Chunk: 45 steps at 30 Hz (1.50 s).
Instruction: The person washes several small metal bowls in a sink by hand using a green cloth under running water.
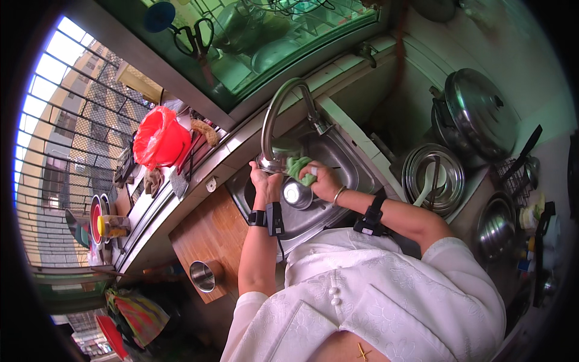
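Under the curved metal faucet (289, 90), my left hand (265, 181) supports a shiny metal vessel (270, 165) at its near side; the spout partly hides it. My right hand (323, 181) grips a green cloth (299, 170) at the vessel's right. Below the cloth, a small round metal bowl (297, 193) sits in the stainless steel sink (348, 167). Whether water is running cannot be told.
A wooden board (217, 231) left of the sink bears a metal cup (203, 276). Stacked metal basins (407, 181) and a large lidded pot (479, 113) stand at right. A red bucket (163, 140) lined with plastic is on the window ledge.
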### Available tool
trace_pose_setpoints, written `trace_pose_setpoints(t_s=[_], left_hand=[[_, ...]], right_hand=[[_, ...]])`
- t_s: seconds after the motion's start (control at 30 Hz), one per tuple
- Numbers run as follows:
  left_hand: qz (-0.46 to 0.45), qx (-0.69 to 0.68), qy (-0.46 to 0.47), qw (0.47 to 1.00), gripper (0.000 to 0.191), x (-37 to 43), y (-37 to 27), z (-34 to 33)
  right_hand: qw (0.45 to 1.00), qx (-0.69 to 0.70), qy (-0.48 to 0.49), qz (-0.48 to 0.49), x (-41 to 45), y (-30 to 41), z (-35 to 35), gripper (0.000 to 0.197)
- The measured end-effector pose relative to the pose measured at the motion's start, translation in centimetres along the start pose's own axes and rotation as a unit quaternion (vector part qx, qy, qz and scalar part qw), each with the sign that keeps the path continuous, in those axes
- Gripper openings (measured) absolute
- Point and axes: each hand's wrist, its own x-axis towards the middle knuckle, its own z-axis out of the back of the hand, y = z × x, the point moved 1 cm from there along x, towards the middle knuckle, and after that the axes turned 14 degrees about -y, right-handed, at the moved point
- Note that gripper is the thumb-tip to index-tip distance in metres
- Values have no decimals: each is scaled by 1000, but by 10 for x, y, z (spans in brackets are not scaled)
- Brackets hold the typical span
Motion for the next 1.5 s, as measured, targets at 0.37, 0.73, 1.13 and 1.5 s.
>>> trace_pose_setpoints(t_s=[0.37,0.73,1.13,1.5], left_hand=[[-15,214,162,963,39,-4,15,9],[-178,417,159,877,39,-15,7,26],[-19,287,123,950,35,-20,-4,13],[-31,135,34,990,53,6,-1,-4]], right_hand=[[972,-80,37,217,22,29,-16,17],[984,-170,0,59,78,-11,-21,26],[969,-52,-56,-237,75,-68,-3,33],[963,-72,-63,-252,33,-71,3,32]])
